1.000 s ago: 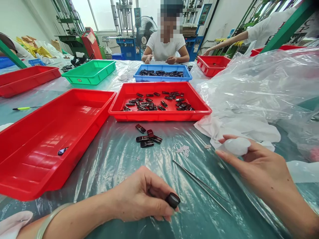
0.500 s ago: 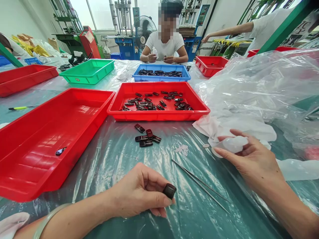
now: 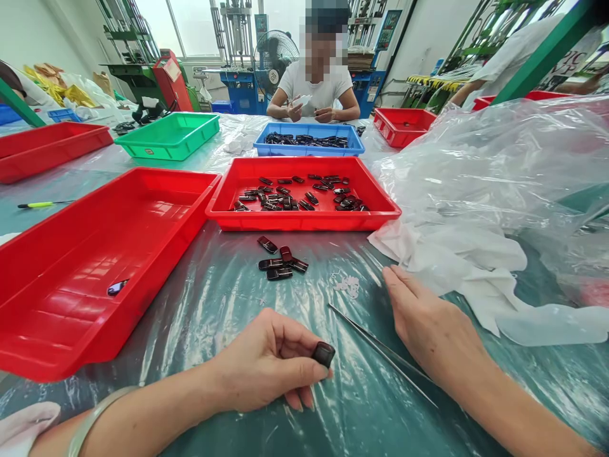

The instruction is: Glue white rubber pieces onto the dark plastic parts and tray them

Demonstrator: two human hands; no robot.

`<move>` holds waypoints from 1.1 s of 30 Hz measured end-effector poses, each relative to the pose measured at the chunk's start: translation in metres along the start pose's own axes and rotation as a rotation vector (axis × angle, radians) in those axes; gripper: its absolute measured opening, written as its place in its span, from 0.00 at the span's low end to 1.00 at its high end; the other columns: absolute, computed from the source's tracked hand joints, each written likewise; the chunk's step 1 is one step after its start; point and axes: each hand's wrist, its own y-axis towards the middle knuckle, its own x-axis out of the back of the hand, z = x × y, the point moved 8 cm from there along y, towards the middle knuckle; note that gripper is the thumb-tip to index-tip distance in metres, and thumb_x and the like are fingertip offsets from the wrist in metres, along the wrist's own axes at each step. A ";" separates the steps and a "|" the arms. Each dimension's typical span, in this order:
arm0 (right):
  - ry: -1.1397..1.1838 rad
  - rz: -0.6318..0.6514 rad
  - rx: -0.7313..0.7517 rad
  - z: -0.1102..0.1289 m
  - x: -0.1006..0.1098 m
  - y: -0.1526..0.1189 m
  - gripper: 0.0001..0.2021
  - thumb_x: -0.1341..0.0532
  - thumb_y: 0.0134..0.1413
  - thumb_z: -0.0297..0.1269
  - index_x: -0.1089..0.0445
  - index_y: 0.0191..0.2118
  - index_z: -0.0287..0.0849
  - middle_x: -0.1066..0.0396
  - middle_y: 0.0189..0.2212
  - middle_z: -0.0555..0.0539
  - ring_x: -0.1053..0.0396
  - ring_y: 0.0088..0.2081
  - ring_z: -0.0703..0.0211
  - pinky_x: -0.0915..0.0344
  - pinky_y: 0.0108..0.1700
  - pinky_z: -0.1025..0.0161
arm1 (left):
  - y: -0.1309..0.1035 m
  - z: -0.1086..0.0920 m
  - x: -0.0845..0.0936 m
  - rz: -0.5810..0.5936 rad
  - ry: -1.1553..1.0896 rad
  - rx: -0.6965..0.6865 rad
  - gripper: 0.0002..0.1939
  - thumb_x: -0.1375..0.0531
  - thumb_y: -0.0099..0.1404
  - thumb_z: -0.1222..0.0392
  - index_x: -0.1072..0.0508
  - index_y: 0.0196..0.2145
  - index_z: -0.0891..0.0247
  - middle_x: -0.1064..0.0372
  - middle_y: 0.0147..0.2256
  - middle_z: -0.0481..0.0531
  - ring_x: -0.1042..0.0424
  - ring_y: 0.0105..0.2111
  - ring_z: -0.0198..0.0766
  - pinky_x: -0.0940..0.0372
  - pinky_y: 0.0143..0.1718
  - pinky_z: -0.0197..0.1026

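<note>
Small black rounded piece: in the left hand, above the green plastic-covered tabletop, apparently gripped so one face stays uncovered.
Left hand: thumb and fingers pinch that piece.
Right hand: fingers lie close together; cannot tell whether they hold anything.
Thin steel tweezers: between the hands, seemingly for easy reach.
Loose dark glossy pieces: near the red rectangular plastic tray, probably kept handy.

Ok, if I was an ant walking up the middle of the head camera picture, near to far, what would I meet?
The left hand pinching a black piece → a little group of black pieces → a red tray → a blue tray → a person in a white shirt.
</note>
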 end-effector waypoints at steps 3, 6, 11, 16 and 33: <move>-0.067 0.162 -0.027 -0.002 -0.014 0.002 0.18 0.49 0.45 0.15 0.30 0.40 0.35 0.26 0.41 0.40 0.31 0.16 0.62 0.43 0.13 0.65 | 0.000 -0.002 -0.002 0.020 0.004 0.008 0.16 0.38 0.54 0.52 0.25 0.30 0.72 0.32 0.24 0.52 0.31 0.21 0.31 0.36 0.21 0.29; -0.090 0.272 -0.034 -0.003 -0.016 0.002 0.18 0.49 0.42 0.14 0.30 0.36 0.37 0.28 0.38 0.43 0.35 0.14 0.65 0.49 0.12 0.66 | 0.000 -0.003 -0.003 0.030 -0.008 0.019 0.19 0.39 0.54 0.49 0.25 0.30 0.71 0.31 0.25 0.54 0.30 0.21 0.31 0.35 0.21 0.30; -0.087 0.325 -0.048 -0.005 -0.016 0.000 0.15 0.51 0.43 0.14 0.33 0.29 0.38 0.33 0.29 0.46 0.37 0.14 0.65 0.54 0.13 0.66 | 0.001 -0.002 -0.004 0.047 -0.074 0.018 0.18 0.40 0.56 0.49 0.25 0.30 0.71 0.28 0.31 0.57 0.29 0.21 0.31 0.35 0.21 0.30; -0.035 0.249 -0.032 -0.003 -0.012 -0.004 0.11 0.50 0.50 0.19 0.36 0.27 0.40 0.37 0.26 0.48 0.35 0.17 0.62 0.47 0.15 0.65 | 0.001 0.000 -0.003 0.055 -0.101 0.019 0.17 0.40 0.56 0.50 0.25 0.30 0.71 0.28 0.31 0.57 0.29 0.22 0.32 0.34 0.21 0.30; 1.316 0.055 0.107 0.044 0.043 -0.004 0.08 0.40 0.50 0.23 0.29 0.33 0.43 0.29 0.25 0.50 0.32 0.27 0.65 0.33 0.29 0.69 | 0.002 -0.001 -0.009 0.078 0.143 -0.096 0.11 0.39 0.55 0.65 0.21 0.37 0.62 0.36 0.27 0.47 0.37 0.19 0.24 0.37 0.19 0.26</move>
